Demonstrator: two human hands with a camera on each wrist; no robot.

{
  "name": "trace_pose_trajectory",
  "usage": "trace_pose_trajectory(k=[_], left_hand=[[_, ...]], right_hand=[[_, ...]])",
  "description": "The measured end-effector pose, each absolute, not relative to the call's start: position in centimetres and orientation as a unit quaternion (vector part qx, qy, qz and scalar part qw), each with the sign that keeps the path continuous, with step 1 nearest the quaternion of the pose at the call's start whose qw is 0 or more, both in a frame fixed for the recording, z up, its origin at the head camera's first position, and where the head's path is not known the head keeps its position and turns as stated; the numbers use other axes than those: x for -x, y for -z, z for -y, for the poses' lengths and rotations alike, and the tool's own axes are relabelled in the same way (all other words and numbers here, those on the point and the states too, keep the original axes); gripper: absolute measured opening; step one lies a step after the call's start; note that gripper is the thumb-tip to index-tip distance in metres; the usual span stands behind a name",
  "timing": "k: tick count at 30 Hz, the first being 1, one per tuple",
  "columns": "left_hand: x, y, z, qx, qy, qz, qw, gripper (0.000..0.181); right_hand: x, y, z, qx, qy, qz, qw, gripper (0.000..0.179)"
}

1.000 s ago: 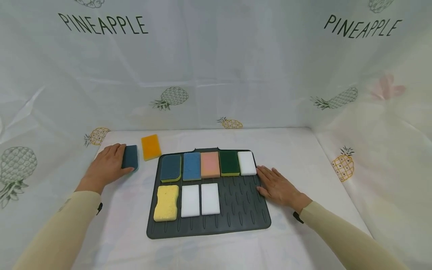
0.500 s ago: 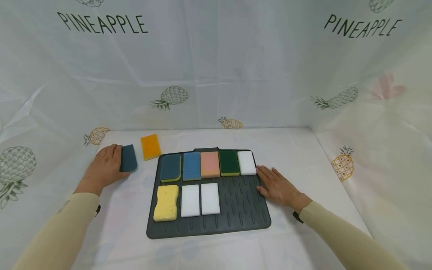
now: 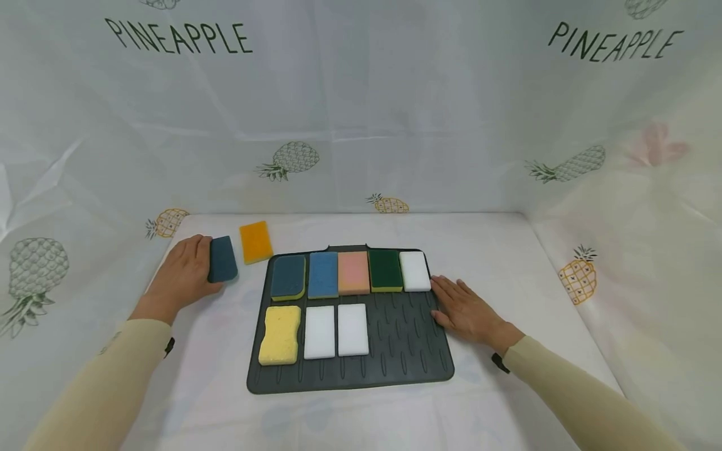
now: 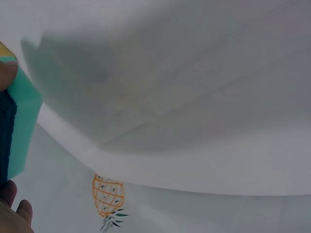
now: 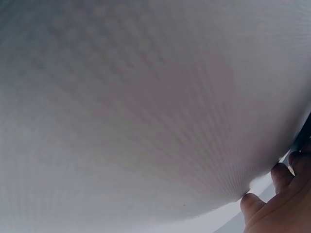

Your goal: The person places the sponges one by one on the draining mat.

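In the head view my left hand (image 3: 179, 274) pinches a dark blue scouring sponge (image 3: 223, 260) at the left of the table. The left wrist view shows its green foam side (image 4: 27, 119), with the thumb at one edge and fingertips at the other. A dark grey ridged mat (image 3: 406, 338) lies in the middle with two rows of sponges on it. Against the mat's right edge rests my right hand (image 3: 467, 313), fingers straight and holding nothing. It appears in the right wrist view's lower right corner, partly cut off.
An orange sponge (image 3: 256, 242) lies off the mat, near the held one. On the mat are a navy sponge (image 3: 288, 277), blue (image 3: 323, 275), pink (image 3: 354, 274) and dark green (image 3: 386, 271) ones, a yellow notched sponge (image 3: 280, 335) and white blocks (image 3: 319, 332).
My left hand moved slightly, and the dark blue sponge in it has turned a little, its top edge tilting left. My right hand and the sponges on the mat stay in place.
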State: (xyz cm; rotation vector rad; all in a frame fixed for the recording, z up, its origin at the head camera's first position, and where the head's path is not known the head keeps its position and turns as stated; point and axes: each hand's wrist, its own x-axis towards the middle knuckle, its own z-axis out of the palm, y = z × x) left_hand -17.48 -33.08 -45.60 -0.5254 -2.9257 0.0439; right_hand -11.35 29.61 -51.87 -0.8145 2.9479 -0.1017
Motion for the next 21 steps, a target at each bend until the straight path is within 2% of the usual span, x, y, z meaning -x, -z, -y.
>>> trace_pose_trajectory(k=[4, 13, 21], left_hand=[[17.2, 44.8, 32.7, 0.18, -0.023, 0.978, 0.099, 0.117], [17.0, 43.0, 30.3, 0.229, -0.01, 0.958, 0.173, 0.107], [16.5, 41.6, 27.8, 0.255, -0.013, 0.948, 0.192, 0.106]], right_hand=[[11.3, 52.0, -29.5, 0.271, 0.038, -0.961, 0.036, 0.075], [11.3, 52.1, -29.7, 0.262, 0.031, -0.964, 0.04, 0.076], [11.2, 52.1, -29.8, 0.266, 0.042, -0.962, 0.038, 0.075]])
